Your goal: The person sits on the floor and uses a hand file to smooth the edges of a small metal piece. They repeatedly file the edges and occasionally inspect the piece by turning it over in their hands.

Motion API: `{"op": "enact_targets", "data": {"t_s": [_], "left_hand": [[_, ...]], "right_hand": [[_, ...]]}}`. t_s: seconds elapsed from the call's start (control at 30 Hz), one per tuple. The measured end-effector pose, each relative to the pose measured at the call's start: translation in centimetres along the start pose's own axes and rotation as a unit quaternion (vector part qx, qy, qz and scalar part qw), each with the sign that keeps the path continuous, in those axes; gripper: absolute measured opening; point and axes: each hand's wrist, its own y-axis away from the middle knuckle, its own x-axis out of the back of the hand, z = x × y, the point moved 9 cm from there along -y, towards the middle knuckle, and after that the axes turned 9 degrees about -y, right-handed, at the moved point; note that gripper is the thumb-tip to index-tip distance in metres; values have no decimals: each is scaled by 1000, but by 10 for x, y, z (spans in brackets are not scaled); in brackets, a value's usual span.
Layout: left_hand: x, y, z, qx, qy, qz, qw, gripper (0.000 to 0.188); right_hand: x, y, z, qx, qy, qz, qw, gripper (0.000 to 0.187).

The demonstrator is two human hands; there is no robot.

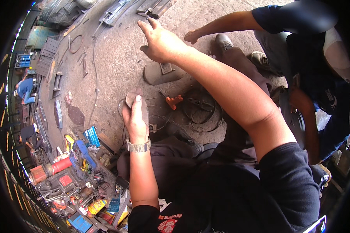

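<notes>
My left hand [135,120], with a watch [138,146] on its wrist, is closed round a flat grey-brown piece with a rounded end [144,110]. The thumb presses on its face; its material I cannot make out. Stretched out ahead, my right hand [161,42] has its fingers apart and nothing in it. Just below that hand in the picture lies a dark rounded plate [153,75] with a small block [166,68] on it. An orange-handled tool [174,102] rests on the floor between my arms, beside looped black cable [204,124].
A co-worker's arm [225,24] reaches in from the right, near a shoe [224,42]. Tools and boxes crowd the lower left, with a blue case [81,153] and a red cylinder [61,166]. Metal plates [48,56] lie farther off; another person [25,90] crouches at far left.
</notes>
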Motion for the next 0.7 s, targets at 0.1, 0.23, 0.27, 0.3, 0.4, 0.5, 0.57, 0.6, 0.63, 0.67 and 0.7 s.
{"op": "enact_targets", "data": {"t_s": [0.1,0.23,0.27,0.3,0.4,0.5,0.57,0.6,0.63,0.67,0.7], "left_hand": [[1,2,6,-22,-29,-7,999,53],[3,4,11,-49,-67,-6,997,55],[3,5,11,-49,-72,-3,996,56],[4,5,10,-52,-83,-2,995,53],[7,6,8,-60,-106,1,992,48],[7,6,5,-62,-110,3,992,49],[8,4,3,-66,-113,4,991,53],[7,4,3,-70,-117,0,991,52],[6,4,4,-73,-121,-4,990,51],[5,4,4,-76,-125,-8,989,51],[4,3,3,-72,-128,-9,989,49]], "right_hand": [[-3,-2,0,-3,-3,0,1000,79],[-7,-1,1,-7,-5,-9,1000,80],[-8,0,2,-6,-5,-8,1000,80],[-8,1,4,-6,-4,-7,1000,80],[-7,2,4,-3,-4,1,1000,81],[-7,2,8,4,5,20,1000,84],[-5,1,9,8,8,28,1000,85],[-5,0,10,7,7,28,1000,85],[-4,0,11,7,6,28,1000,85],[-3,-1,12,8,6,31,999,85],[-2,-1,13,9,7,34,999,85]]}}
